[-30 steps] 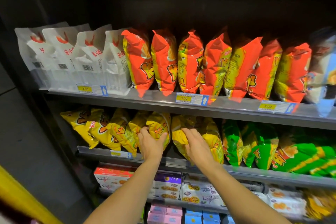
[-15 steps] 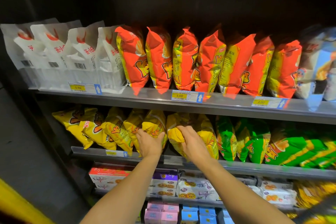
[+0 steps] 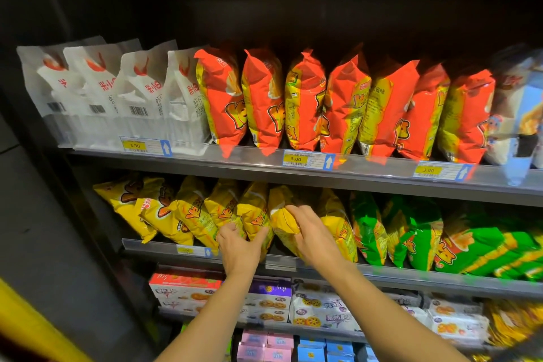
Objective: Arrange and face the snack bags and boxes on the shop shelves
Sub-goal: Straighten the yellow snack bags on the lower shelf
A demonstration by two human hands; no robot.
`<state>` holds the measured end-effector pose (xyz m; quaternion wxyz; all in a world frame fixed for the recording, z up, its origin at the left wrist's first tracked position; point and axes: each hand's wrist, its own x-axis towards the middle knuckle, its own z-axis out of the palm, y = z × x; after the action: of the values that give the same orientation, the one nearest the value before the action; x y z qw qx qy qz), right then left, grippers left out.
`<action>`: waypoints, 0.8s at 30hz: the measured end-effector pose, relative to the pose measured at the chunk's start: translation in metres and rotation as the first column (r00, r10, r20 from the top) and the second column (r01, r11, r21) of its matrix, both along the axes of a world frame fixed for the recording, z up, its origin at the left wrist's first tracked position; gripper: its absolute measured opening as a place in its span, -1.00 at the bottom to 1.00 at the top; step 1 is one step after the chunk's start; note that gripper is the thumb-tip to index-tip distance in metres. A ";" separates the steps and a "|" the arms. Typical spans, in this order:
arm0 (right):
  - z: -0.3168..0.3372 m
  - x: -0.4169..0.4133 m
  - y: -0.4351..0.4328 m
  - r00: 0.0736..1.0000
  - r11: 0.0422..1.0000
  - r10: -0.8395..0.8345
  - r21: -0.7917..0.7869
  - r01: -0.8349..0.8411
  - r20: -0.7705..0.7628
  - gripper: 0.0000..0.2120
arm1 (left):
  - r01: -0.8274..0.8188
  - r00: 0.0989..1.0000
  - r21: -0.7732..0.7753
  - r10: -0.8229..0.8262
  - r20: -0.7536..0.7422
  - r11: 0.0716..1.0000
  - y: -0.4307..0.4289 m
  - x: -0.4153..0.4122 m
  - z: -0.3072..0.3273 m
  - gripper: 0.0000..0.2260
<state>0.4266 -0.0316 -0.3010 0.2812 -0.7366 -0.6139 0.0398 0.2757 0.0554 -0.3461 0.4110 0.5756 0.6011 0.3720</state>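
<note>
Several yellow snack bags [image 3: 188,214] stand in a leaning row on the middle shelf [image 3: 293,263]. My right hand [image 3: 311,236] grips one yellow bag [image 3: 283,222] near the row's middle, fingers curled over its top and front. My left hand [image 3: 239,247] cups the lower edge of the neighbouring yellow bag [image 3: 254,214] to its left, thumb spread toward the gap between the two bags. Green bags [image 3: 411,232] fill the right part of the same shelf.
The upper shelf [image 3: 264,167] carries white bags [image 3: 123,97] on the left, orange bags [image 3: 323,103] across the middle and a blue-white bag [image 3: 517,109] at the right. Cookie boxes [image 3: 264,300] and small pink and blue boxes [image 3: 282,347] sit below. A dark cabinet wall bounds the left.
My view has tilted slightly. My right hand has closed further over the yellow bag. The left hand has dropped a little lower on its bag.
</note>
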 end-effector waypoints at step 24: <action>0.020 -0.067 -0.037 0.904 0.978 0.015 0.196 0.076 -0.427 -0.54 | 0.265 0.962 0.236 -0.272 -0.007 0.935 -0.079 -0.045 0.014 -0.18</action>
<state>0.3600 -0.0685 -0.2809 0.4843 -0.6861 -0.5268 0.1310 0.2308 -0.0240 -0.3317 0.3949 0.6918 0.4634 0.3882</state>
